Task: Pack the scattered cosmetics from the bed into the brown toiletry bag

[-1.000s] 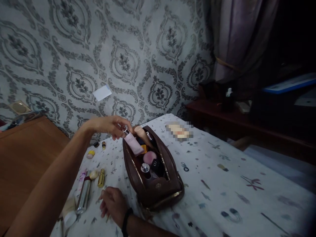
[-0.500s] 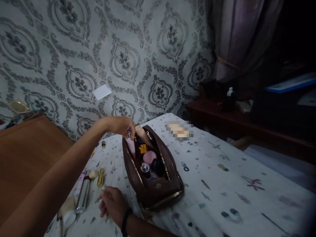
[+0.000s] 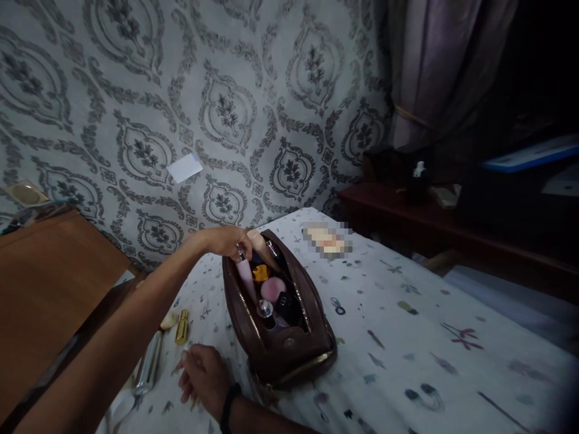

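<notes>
My left hand [image 3: 230, 242] reaches over the far left side of an open brown bag [image 3: 289, 355] with gold zips. Its fingers are closed around the silvery top of a pale pink tube [image 3: 246, 278], which slants down into the bag. Inside the bag lie a beige tube [image 3: 261, 246], an orange-yellow item [image 3: 261, 273], a round pink item [image 3: 272, 289], a bottle with a clear round cap [image 3: 265, 308] and a black box [image 3: 287, 306]. My right hand [image 3: 205, 380], with a black wristband, rests left of the bag, fingers loosely bent, apart and holding nothing.
On the patterned bedsheet [image 3: 384, 325], left of the bag, are a gold tube [image 3: 182, 327], a cream-coloured round item [image 3: 169, 320] and a silver cylinder [image 3: 149, 364]. A pixelated item [image 3: 327, 240] lies beyond the bag. A wooden surface [image 3: 58, 271] stands at left, a dark red desk [image 3: 384, 205] at right.
My left hand has moved slightly down and right, and the pink tube has gone lower into the bag. My right hand has barely moved. The view has shifted a little.
</notes>
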{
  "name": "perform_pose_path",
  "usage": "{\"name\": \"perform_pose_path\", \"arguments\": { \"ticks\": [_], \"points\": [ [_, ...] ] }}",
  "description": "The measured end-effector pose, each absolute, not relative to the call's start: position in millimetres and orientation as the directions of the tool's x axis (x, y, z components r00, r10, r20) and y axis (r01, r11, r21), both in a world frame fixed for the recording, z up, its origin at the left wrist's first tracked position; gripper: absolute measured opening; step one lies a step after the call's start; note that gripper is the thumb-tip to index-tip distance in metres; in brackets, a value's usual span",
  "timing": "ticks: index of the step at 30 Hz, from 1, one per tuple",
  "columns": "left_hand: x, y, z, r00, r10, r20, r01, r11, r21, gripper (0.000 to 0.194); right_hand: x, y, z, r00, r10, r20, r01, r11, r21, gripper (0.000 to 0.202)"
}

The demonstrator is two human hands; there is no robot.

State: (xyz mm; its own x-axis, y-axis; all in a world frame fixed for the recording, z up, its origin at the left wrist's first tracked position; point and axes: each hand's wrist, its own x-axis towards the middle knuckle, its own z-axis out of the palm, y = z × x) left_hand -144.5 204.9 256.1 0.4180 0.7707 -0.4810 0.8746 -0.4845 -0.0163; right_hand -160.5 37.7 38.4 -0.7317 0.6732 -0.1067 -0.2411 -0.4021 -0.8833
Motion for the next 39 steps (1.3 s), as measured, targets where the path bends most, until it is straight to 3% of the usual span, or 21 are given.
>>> {"name": "perform_pose_path", "arguments": {
  "ticks": [6, 10, 15, 25, 33, 39],
  "points": [
    [-144.5, 201.1, 257.0, 0.374, 0.84, -0.393, 0.889, -0.445, -0.105, 0.025, -159.8, 37.7, 40.4, -0.737, 0.668, -0.106, -0.228, -0.393, -0.891, 0.031],
    [-151.4, 201.3, 252.5, 0.406, 0.844, -0.35, 0.896, -0.443, -0.031, 0.012, -162.3, 37.3, 38.8, -0.738, 0.662, -0.131, -0.216, -0.415, -0.884, 0.031],
    [-162.4, 205.2, 246.9, 0.429, 0.855, -0.293, 0.901, -0.429, 0.067, 0.01, -164.1, 38.2, 37.1, -0.748, 0.654, -0.115, -0.229, -0.416, -0.88, 0.038],
    [-172.0, 220.2, 238.3, 0.458, 0.85, -0.262, 0.889, -0.442, 0.119, 0.012, -166.8, 39.9, 36.3, -0.751, 0.644, -0.147, -0.184, -0.417, -0.89, 0.042],
    [-173.5, 220.2, 237.1, 0.458, 0.853, -0.251, 0.889, -0.434, 0.146, 0.015, -172.6, 39.0, 26.8, -0.758, 0.646, -0.093, -0.231, -0.398, -0.888, 0.059],
    [-173.2, 217.3, 236.1, 0.476, 0.845, -0.244, 0.879, -0.444, 0.174, 0.014, -181.9, 35.9, 20.3, -0.695, 0.706, -0.135, -0.239, -0.403, -0.884, 0.05]
  ]
}}
